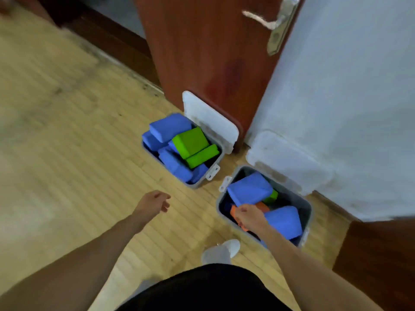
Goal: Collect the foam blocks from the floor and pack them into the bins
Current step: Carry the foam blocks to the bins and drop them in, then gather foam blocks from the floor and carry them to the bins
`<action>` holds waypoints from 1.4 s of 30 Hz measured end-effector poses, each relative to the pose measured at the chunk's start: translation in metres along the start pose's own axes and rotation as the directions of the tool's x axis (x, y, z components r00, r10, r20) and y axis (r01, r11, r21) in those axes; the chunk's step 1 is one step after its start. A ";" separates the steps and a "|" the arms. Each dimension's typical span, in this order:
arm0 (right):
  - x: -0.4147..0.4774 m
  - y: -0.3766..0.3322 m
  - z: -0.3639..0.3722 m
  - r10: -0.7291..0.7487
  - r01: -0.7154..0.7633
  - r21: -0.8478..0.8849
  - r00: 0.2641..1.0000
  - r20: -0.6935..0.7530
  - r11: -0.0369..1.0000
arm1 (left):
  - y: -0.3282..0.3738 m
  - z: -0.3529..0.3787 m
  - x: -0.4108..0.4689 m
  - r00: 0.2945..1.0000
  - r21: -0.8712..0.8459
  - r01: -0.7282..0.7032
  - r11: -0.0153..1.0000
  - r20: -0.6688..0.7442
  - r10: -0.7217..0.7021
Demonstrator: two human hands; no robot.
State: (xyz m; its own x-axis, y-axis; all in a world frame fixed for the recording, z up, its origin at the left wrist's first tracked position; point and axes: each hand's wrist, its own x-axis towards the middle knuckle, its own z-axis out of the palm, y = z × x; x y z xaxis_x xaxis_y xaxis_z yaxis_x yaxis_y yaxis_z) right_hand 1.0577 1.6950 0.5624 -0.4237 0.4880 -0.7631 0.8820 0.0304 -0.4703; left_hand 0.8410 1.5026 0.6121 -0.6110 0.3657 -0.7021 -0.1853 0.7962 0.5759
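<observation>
We stand on a pale wooden floor facing a red-brown door and, to its right, a white wall. Two grey bins sit on the floor with their white lids hinged open: the left bin has its lid leaning on the door, and the right bin has its lid leaning on the wall. The left bin is filled past its rim with blue foam blocks and two green foam blocks. The right bin holds two large blue blocks, a small green block between them, and an orange block near its front wall. Our right hand is inside the right bin, fingers curled closed over the orange block. Our left hand hangs above the bare floor, in front of the left bin, fingers loosely curled and holding nothing. A white slipper shows below, just beside the right bin.
</observation>
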 end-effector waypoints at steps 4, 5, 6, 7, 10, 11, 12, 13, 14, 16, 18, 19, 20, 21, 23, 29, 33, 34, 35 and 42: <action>-0.009 -0.063 0.076 -0.093 0.123 -0.238 0.986 0.137 0.963 | -0.094 -0.080 -0.030 0.988 -0.258 0.074 0.963 -0.115 -0.106; -0.012 -0.079 0.098 -0.096 0.142 -0.284 0.981 0.170 0.948 | -0.123 -0.098 -0.038 0.983 -0.316 0.080 0.945 -0.135 -0.128; -0.014 -0.094 0.122 -0.096 0.159 -0.328 0.975 0.199 0.931 | -0.152 -0.116 -0.047 0.976 -0.373 0.083 0.924 -0.154 -0.150; -0.022 -0.110 0.145 -0.101 0.180 -0.369 0.970 0.222 0.912 | -0.183 -0.135 -0.058 0.968 -0.421 0.102 0.901 -0.167 -0.187; -0.052 -0.153 0.220 -0.127 0.245 -0.454 0.953 0.276 0.857 | -0.275 -0.184 -0.102 0.935 -0.525 0.150 0.838 -0.199 -0.293; -0.060 -0.167 0.245 -0.124 0.255 -0.467 0.948 0.292 0.847 | -0.305 -0.199 -0.120 0.920 -0.554 0.163 0.817 -0.213 -0.328; -0.064 -0.174 0.259 -0.106 0.246 -0.476 0.947 0.303 0.844 | -0.324 -0.206 -0.131 0.908 -0.575 0.175 0.799 -0.220 -0.357; -0.071 -0.186 0.282 -0.092 0.259 -0.500 0.938 0.333 0.826 | -0.350 -0.216 -0.146 0.884 -0.599 0.193 0.777 -0.238 -0.403; -0.079 -0.201 0.310 -0.078 0.289 -0.541 0.922 0.378 0.790 | -0.377 -0.228 -0.165 0.852 -0.630 0.204 0.749 -0.262 -0.453; -0.090 -0.233 0.363 -0.074 0.374 -0.602 0.884 0.462 0.705 | -0.424 -0.247 -0.191 0.799 -0.677 0.204 0.707 -0.302 -0.520; -0.097 -0.273 0.416 -0.116 0.469 -0.616 0.844 0.524 0.633 | -0.462 -0.264 -0.204 0.753 -0.730 0.193 0.656 -0.319 -0.576; -0.102 -0.294 0.441 -0.145 0.513 -0.611 0.824 0.548 0.604 | -0.475 -0.274 -0.209 0.733 -0.756 0.183 0.628 -0.320 -0.600; -0.106 -0.314 0.465 -0.164 0.544 -0.605 0.806 0.568 0.581 | -0.485 -0.284 -0.213 0.716 -0.780 0.169 0.602 -0.322 -0.619; -0.109 -0.332 0.489 -0.175 0.567 -0.601 0.793 0.584 0.564 | -0.495 -0.294 -0.216 0.704 -0.805 0.150 0.574 -0.321 -0.634; -0.109 -0.366 0.536 -0.174 0.594 -0.603 0.774 0.609 0.533 | -0.516 -0.315 -0.216 0.686 -0.848 0.119 0.516 -0.306 -0.660; -0.092 -0.453 0.670 -0.084 0.641 -0.615 0.720 0.689 0.459 | -0.583 -0.392 -0.199 0.601 -0.919 0.179 0.351 -0.180 -0.779; -0.081 -0.521 0.734 0.005 0.619 -0.662 0.729 0.685 0.424 | -0.607 -0.470 -0.191 0.557 -0.927 0.248 0.281 -0.101 -0.824; -0.080 -0.543 0.751 0.006 0.626 -0.663 0.725 0.688 0.412 | -0.612 -0.498 -0.186 0.543 -0.928 0.240 0.286 -0.116 -0.832; -0.079 -0.566 0.767 -0.007 0.629 -0.660 0.726 0.687 0.411 | -0.619 -0.525 -0.179 0.528 -0.934 0.209 0.291 -0.142 -0.837; -0.086 -0.720 0.884 -0.098 0.705 -0.607 0.678 0.728 0.367 | -0.654 -0.681 -0.123 0.473 -0.957 -0.001 0.290 -0.256 -0.843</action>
State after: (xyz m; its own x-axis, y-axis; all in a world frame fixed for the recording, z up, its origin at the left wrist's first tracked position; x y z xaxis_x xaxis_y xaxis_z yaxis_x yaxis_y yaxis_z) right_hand 0.2770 0.8603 0.5749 -0.5245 -0.3075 -0.7940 0.1502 0.8845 -0.4417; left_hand 0.5138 0.6084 0.6069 -0.3298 -0.6216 -0.7106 -0.7897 -0.2307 0.5684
